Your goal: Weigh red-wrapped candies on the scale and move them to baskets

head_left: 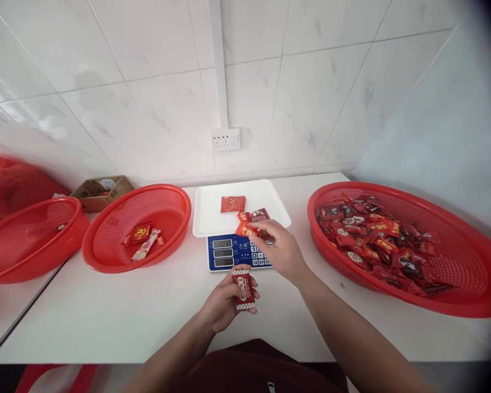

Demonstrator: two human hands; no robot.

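My left hand (229, 297) is closed around a dark red candy packet (244, 289) with white dotted ends, held low in front of the scale. Over the near edge of the white weighing pan (208, 215), my right hand (280, 245) pinches a small red wrapped candy (247, 230). On the pan lie a flat red packet (233, 204) and a darker red packet (259, 214), the second partly hidden behind the right hand. The blue keypad panel of the scale (229, 254) shows lit displays; my right hand covers part of its keys.
A large red basket (470, 256) at right holds many wrapped candies. Another red basket (102, 232) at left has several packets inside. Farther left are a third red basket (24, 240), an open cardboard box (90, 199) and a red plastic bag (12, 183). A tiled wall with a socket (225, 140) stands behind.
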